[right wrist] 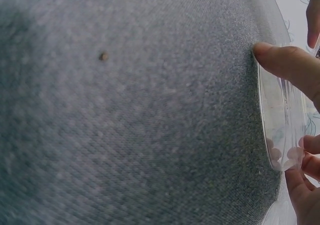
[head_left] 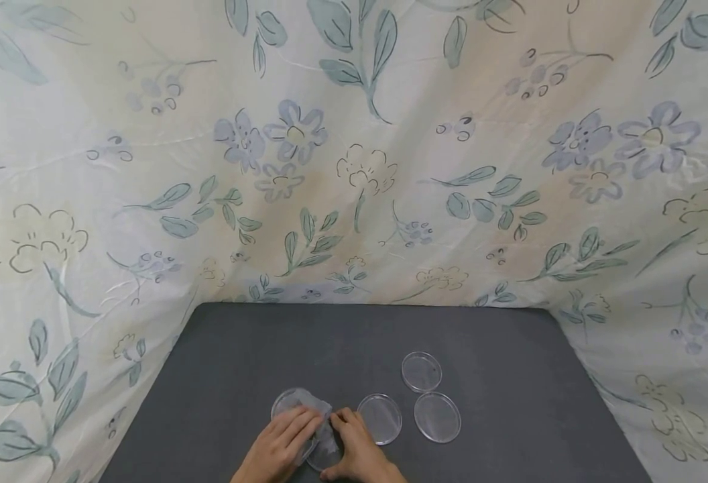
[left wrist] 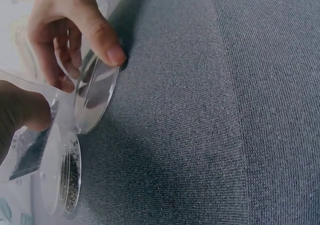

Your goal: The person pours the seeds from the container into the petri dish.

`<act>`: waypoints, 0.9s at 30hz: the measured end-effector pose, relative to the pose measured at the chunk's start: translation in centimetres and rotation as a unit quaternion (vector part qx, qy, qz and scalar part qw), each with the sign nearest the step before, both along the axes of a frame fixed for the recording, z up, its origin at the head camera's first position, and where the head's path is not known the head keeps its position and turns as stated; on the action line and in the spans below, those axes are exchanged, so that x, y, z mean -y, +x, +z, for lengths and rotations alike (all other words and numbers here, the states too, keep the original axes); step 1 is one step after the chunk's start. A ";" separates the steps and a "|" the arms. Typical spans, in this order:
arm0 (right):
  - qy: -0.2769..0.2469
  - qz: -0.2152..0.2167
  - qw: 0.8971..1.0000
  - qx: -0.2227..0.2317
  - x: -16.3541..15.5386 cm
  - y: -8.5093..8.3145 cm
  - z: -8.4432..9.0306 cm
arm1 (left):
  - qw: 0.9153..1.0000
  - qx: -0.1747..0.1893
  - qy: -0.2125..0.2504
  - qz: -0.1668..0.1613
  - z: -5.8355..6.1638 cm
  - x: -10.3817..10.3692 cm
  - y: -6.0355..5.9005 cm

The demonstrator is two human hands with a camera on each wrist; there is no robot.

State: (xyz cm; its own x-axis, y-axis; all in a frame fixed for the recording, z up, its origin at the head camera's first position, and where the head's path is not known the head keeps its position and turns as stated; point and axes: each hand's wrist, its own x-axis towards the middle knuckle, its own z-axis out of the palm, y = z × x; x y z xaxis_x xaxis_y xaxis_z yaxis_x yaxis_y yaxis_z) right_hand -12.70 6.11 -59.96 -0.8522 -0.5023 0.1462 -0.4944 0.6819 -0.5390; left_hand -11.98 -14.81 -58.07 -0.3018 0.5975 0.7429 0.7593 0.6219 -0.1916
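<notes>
My left hand (head_left: 287, 439) holds a small clear plastic bag (head_left: 320, 419) at the near edge of the grey mat (head_left: 239, 362). The left wrist view shows dark grains inside the bag (left wrist: 27, 152). My right hand (head_left: 354, 446) grips a clear petri dish (head_left: 324, 457) by its rim. Its thumb (right wrist: 282, 65) lies on one side of that dish (right wrist: 280, 115) and its fingers (right wrist: 305, 157) on the other. The dish (left wrist: 95, 92) is tilted up on the mat. A second dish (left wrist: 67, 180) close by holds dark grains and shows behind my left hand (head_left: 286, 401).
Three more clear round dishes or lids lie to the right of my hands (head_left: 379, 418) (head_left: 437, 416) (head_left: 422, 371). Floral cloth (head_left: 354, 168) rises behind and on both sides of the mat. A small speck (right wrist: 103, 56) lies on the mat.
</notes>
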 end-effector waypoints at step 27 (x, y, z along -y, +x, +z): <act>-0.033 0.005 0.999 -0.034 -0.3 -0.2 -0.8 | 0.999 -0.028 -0.045 -0.003 0.1 -0.4 -0.3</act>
State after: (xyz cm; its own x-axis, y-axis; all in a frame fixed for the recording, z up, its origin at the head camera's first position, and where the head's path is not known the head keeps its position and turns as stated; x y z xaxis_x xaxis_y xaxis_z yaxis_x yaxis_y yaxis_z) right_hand -12.91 6.43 -60.73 -0.8337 -0.4988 0.2370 -0.5389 0.6411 -0.5464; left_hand -12.26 -14.39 -57.97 -0.2563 0.6643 0.7022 0.7497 0.5951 -0.2893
